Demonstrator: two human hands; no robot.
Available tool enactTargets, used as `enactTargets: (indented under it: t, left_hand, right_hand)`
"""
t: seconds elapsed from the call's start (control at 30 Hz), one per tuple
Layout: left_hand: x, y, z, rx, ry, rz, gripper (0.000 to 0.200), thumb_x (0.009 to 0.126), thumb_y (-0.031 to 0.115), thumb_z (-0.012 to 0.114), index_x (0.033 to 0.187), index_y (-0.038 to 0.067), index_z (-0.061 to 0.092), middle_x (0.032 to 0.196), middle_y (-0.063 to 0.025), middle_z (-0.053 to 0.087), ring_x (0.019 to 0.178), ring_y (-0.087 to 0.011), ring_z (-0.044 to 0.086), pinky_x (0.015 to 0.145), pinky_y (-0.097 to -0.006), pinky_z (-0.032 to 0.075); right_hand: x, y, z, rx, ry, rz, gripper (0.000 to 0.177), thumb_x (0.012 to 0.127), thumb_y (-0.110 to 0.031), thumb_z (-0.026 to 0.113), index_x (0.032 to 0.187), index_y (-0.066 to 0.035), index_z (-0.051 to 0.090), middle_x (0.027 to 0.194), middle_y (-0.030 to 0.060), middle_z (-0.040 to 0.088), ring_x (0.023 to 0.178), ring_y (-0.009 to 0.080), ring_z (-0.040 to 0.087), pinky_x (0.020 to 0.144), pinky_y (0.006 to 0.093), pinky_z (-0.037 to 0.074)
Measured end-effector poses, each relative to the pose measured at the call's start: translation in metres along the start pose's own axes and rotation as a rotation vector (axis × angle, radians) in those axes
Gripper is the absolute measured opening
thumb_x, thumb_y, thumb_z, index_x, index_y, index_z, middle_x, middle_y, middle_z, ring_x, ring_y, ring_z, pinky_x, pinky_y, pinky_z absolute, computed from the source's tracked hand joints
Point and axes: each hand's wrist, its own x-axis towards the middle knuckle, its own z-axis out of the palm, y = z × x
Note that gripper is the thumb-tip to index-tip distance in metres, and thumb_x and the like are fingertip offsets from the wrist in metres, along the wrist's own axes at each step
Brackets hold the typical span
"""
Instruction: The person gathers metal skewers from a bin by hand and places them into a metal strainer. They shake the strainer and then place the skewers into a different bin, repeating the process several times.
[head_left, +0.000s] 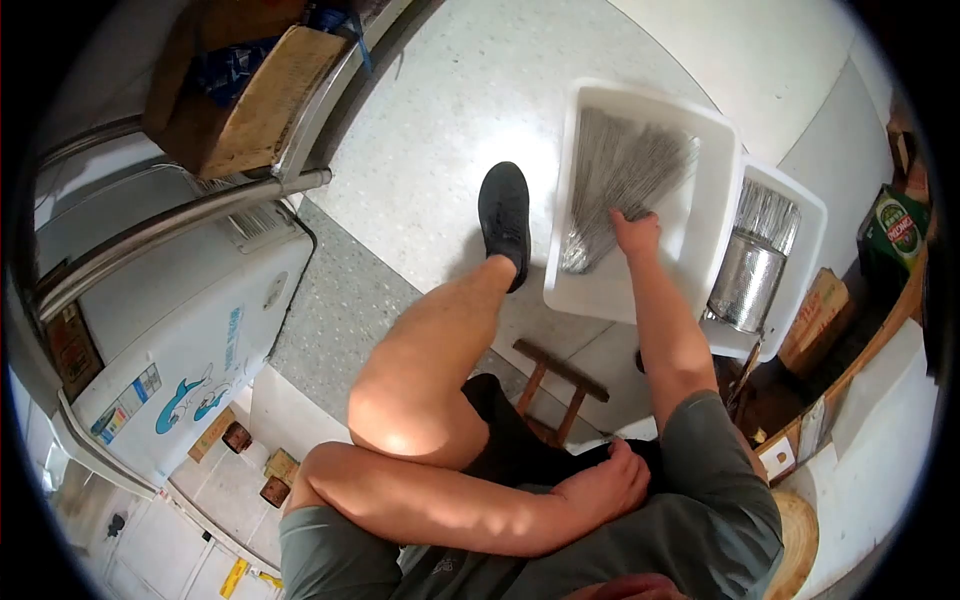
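Observation:
My right hand [636, 232] reaches into a large white tub [640, 306] and is closed on the lower part of a bundle of thin metal skewers [650, 165]. More skewers [590, 190] lie fanned out beside it along the tub's left side. My left hand [610, 482] rests near my lap with its fingers curled; what they hold, if anything, is hidden. To the right stands a second white tub [812, 215] with a shiny metal canister [748, 282] and upright-looking skewers [768, 215].
A white freezer [190, 370] with a metal rail [130, 240] stands at the left. Above it sits an open cardboard box [275, 105]. A small wooden stool [560, 370] is below the large tub. A green package [895, 230] and cardboard [812, 320] are at the right.

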Motion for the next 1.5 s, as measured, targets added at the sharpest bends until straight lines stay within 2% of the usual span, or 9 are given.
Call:
enactTargets:
  t: [0.13,0.23,0.47,0.53,0.7,0.83,1.1,1.27,1.5]
  left_hand:
    - [-0.002,-0.004,0.003,0.03,0.003,-0.028,0.031,0.089,0.018,0.046,0.114,0.006,0.058,0.11,-0.0128,0.056,0.1,-0.0292,0.054,0.088,-0.0477,0.04]
    - [-0.001,-0.009,0.004,0.023,0.0,-0.071,0.032,0.089,0.02,0.046,0.115,0.005,0.058,0.109,-0.0122,0.056,0.1,-0.0293,0.054,0.088,-0.0479,0.04]
    - [-0.004,-0.009,0.016,0.037,0.02,-0.054,0.031,0.086,0.02,0.05,0.111,0.007,0.06,0.105,-0.0097,0.058,0.095,-0.0256,0.054,0.083,-0.0435,0.04]
    - [-0.002,-0.007,0.023,0.052,0.018,-0.05,0.03,0.085,0.02,0.051,0.11,0.008,0.061,0.104,-0.0089,0.058,0.093,-0.0244,0.054,0.082,-0.0421,0.04]
    - [0.003,-0.022,-0.002,-0.041,0.012,-0.002,0.027,0.077,0.02,0.062,0.097,0.001,0.064,0.092,-0.0107,0.06,0.078,-0.0229,0.058,0.07,-0.0366,0.045]
    - [0.015,-0.026,0.007,-0.004,0.079,-0.052,0.023,0.079,0.023,0.057,0.091,0.004,0.065,0.09,-0.0077,0.06,0.077,-0.0227,0.058,0.07,-0.0362,0.042]
    - [0.042,-0.061,-0.01,-0.108,-0.109,-0.142,0.028,0.078,0.025,0.064,0.096,0.004,0.063,0.094,-0.0125,0.064,0.091,-0.0279,0.063,0.076,-0.041,0.049]
    - [0.047,-0.084,-0.003,-0.09,0.005,-0.28,0.029,0.082,0.026,0.061,0.1,0.003,0.062,0.1,-0.0143,0.063,0.093,-0.0319,0.062,0.078,-0.0436,0.049]
    - [0.012,-0.074,-0.031,-0.195,0.229,-0.356,0.033,0.083,0.029,0.061,0.102,0.002,0.059,0.1,-0.0144,0.06,0.092,-0.036,0.059,0.079,-0.0435,0.048]
  right_hand:
    - [-0.02,-0.05,0.001,-0.03,0.049,0.12,0.117,0.061,-0.051,0.078,0.142,0.002,0.013,0.137,0.0297,0.026,0.125,0.0427,0.032,0.101,0.0468,0.036]
    - [-0.041,-0.076,0.003,-0.045,0.037,0.087,0.117,0.062,-0.045,0.079,0.144,-0.001,0.008,0.139,0.0279,0.023,0.125,0.0443,0.03,0.103,0.0495,0.034]
    - [-0.018,-0.025,0.016,-0.073,0.045,-0.278,0.099,0.069,-0.017,0.072,0.145,-0.006,0.009,0.139,0.0234,0.026,0.124,0.0408,0.037,0.102,0.0434,0.037]
    - [-0.034,-0.035,0.001,0.035,0.05,-0.164,0.09,0.073,-0.014,0.068,0.144,-0.001,0.014,0.133,0.0282,0.032,0.121,0.0425,0.04,0.102,0.0429,0.036]
    - [-0.021,0.009,0.014,-0.087,0.04,-0.398,0.067,0.079,-0.015,0.062,0.136,0.001,0.032,0.136,0.0267,0.036,0.12,0.0391,0.044,0.099,0.0416,0.039]
    - [-0.066,0.016,-0.064,0.134,-0.246,-0.402,0.051,0.082,-0.022,0.064,0.124,0.003,0.049,0.117,0.0228,0.057,0.102,0.0347,0.059,0.089,0.0397,0.047]
    - [-0.201,0.08,-0.278,0.063,-0.082,-0.498,0.043,0.082,-0.021,0.067,0.117,0.001,0.055,0.096,0.0159,0.064,0.082,0.0251,0.063,0.074,0.0355,0.05]
    - [-0.293,0.112,-0.361,0.005,0.236,-0.631,0.043,0.083,-0.019,0.065,0.119,0.001,0.053,0.108,0.0206,0.062,0.095,0.0342,0.06,0.082,0.0396,0.048]
    - [-0.371,0.184,-0.385,-0.222,0.53,-0.505,0.045,0.079,-0.016,0.068,0.118,0.003,0.053,0.116,0.0211,0.058,0.109,0.0384,0.051,0.096,0.0429,0.039]
